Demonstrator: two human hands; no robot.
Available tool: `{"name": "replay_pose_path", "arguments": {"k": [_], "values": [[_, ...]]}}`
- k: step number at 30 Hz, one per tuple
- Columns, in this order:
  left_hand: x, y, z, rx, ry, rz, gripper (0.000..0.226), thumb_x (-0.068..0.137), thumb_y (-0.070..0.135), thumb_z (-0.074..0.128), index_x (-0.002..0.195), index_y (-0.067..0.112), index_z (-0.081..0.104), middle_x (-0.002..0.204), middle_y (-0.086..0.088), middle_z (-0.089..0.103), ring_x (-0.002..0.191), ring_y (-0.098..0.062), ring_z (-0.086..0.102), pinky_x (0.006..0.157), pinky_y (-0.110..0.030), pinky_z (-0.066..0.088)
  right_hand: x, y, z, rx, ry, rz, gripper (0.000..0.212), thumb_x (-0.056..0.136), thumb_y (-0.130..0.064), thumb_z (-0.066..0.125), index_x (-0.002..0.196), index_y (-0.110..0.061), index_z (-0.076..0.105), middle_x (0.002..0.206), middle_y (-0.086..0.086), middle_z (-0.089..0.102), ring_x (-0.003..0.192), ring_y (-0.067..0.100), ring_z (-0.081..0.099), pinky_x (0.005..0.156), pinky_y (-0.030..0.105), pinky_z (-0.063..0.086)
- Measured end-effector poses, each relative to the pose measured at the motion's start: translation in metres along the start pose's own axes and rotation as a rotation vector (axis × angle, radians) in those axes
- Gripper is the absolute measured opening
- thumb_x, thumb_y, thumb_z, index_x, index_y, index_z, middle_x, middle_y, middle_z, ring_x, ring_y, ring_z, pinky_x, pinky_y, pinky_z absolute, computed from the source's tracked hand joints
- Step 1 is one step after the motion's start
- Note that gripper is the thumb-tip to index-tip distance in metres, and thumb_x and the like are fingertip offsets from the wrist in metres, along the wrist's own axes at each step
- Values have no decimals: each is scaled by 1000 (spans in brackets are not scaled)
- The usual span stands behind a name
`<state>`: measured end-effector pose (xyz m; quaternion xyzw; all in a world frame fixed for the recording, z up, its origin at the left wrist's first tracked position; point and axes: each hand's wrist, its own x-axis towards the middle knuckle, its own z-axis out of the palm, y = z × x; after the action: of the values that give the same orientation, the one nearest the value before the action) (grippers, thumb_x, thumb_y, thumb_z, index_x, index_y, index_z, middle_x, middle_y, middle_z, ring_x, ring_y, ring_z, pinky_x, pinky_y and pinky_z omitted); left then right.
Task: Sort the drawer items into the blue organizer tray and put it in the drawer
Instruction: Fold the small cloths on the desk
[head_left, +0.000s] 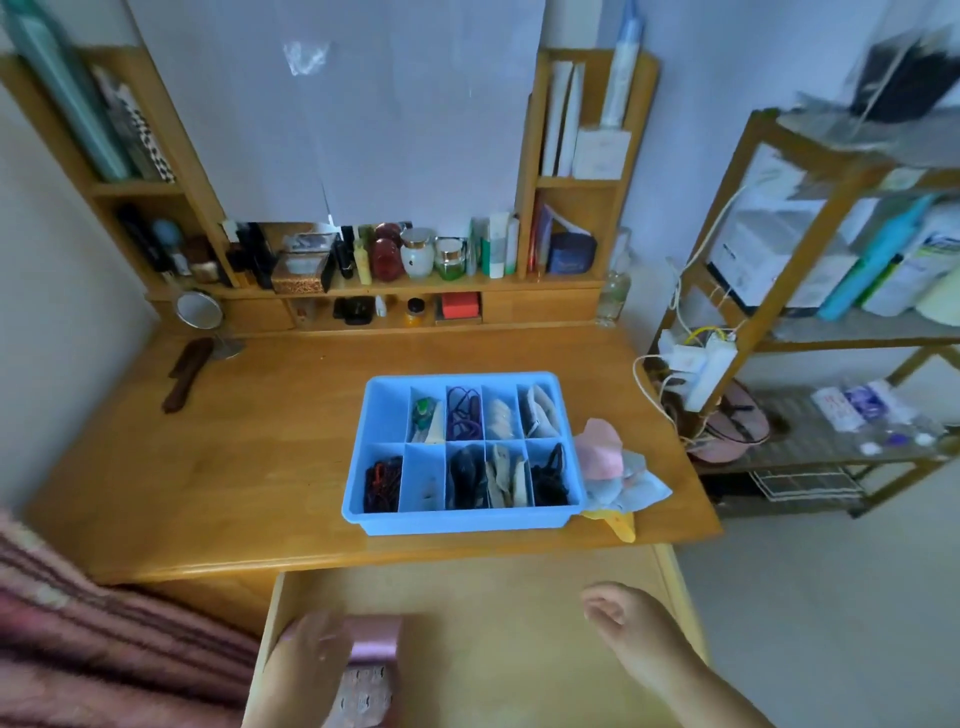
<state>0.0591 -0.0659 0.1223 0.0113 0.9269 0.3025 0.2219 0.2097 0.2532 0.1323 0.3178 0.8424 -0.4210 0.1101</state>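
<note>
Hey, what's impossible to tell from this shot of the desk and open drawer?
- Left hand: motion-blurred in the head view, so its grip on the pink item is unclear.
- Pink item: cut off by the bottom edge.
- Blue organizer tray: compartment contents too small to identify.
- Right hand: fingers blurred.

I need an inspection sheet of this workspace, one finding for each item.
Surface: wooden desk, drawer open below.
Job's things: blue organizer tray on desk, most compartments filled; pink item in drawer.
Clutter: cloths beside tray; comb, mirror.
Grips: left hand on pink item, blurred; right hand open, empty.
Cables: power strip with cords beside desk.
Surroundings: cosmetics shelf, storage rack.
</note>
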Motion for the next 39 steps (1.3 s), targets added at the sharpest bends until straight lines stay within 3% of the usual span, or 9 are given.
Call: {"name": "replay_pose_path", "arguments": {"k": [5, 9, 13, 17, 20, 25, 31, 35, 39], "values": [[58, 58, -30, -191, 78, 17, 40, 95, 19, 53, 133, 12, 50, 117, -11, 65, 91, -24, 53, 74, -29, 33, 57, -51, -23, 136, 331, 14, 35, 95, -20, 50, 130, -11, 50, 123, 7, 60, 110, 23, 56, 76, 28, 39], [104, 77, -39, -167, 11, 24, 47, 97, 28, 46, 139, 8, 43, 132, -11, 57, 90, -16, 55, 74, -25, 33, 97, -73, -31, 64, 275, 131, 30, 96, -14, 47, 125, -12, 53, 121, 11, 58, 109, 26, 55, 78, 25, 35], [133, 84, -39, -141, -31, 40, 33, 94, 23, 51, 125, 15, 58, 102, -5, 66, 68, -1, 52, 55, -24, 39, 118, -88, -33, 34, 201, 189, 41, 74, -4, 69, 58, -23, 36, 66, -9, 46, 65, 8, 50, 54, 16, 31], [141, 80, -38, -112, -54, 59, 26, 89, 8, 55, 110, 21, 64, 85, 2, 68, 75, -15, 62, 62, -29, 46, 126, -78, -27, 19, 228, 156, 39, 30, -1, 86, 49, -23, 60, 52, -11, 56, 42, -1, 55, 38, 6, 32], [145, 77, -43, -92, -24, 22, 26, 85, 4, 60, 106, 19, 66, 90, -8, 70, 90, -29, 64, 74, -35, 45, 116, -84, -21, 156, 350, 181, 32, 77, 1, 58, 58, -25, 56, 52, -11, 54, 48, -5, 51, 47, 9, 34], [160, 71, -58, -59, 26, -21, 29, 81, 4, 64, 104, 21, 70, 91, -9, 72, 88, -28, 65, 76, -39, 47, 124, -83, -15, 327, 145, 183, 24, 76, -24, 48, 78, -13, 68, 63, 5, 58, 60, 8, 48, 60, 22, 37], [152, 93, -39, 65, 269, 62, 62, 66, 30, 51, 122, 2, 58, 121, -26, 57, 102, -46, 57, 83, -51, 45, 142, -44, -84, 250, 652, 326, 13, 85, -20, 58, 72, -23, 58, 72, -3, 60, 72, 20, 55, 57, 27, 36], [130, 158, -13, 109, 228, 302, 49, 74, 18, 60, 121, 4, 60, 131, -20, 51, 116, -42, 53, 89, -52, 45, 163, -32, -96, 239, 391, 367, 21, 79, -39, 65, 69, -23, 57, 71, -3, 62, 68, 17, 56, 52, 24, 36], [119, 218, 31, 83, 104, 533, 48, 80, 1, 66, 124, 18, 57, 137, 0, 46, 123, -22, 49, 98, -35, 44, 179, -30, -98, 90, 287, 280, 22, 80, -23, 59, 59, -25, 54, 61, -6, 57, 60, 12, 52, 52, 25, 39]]}}
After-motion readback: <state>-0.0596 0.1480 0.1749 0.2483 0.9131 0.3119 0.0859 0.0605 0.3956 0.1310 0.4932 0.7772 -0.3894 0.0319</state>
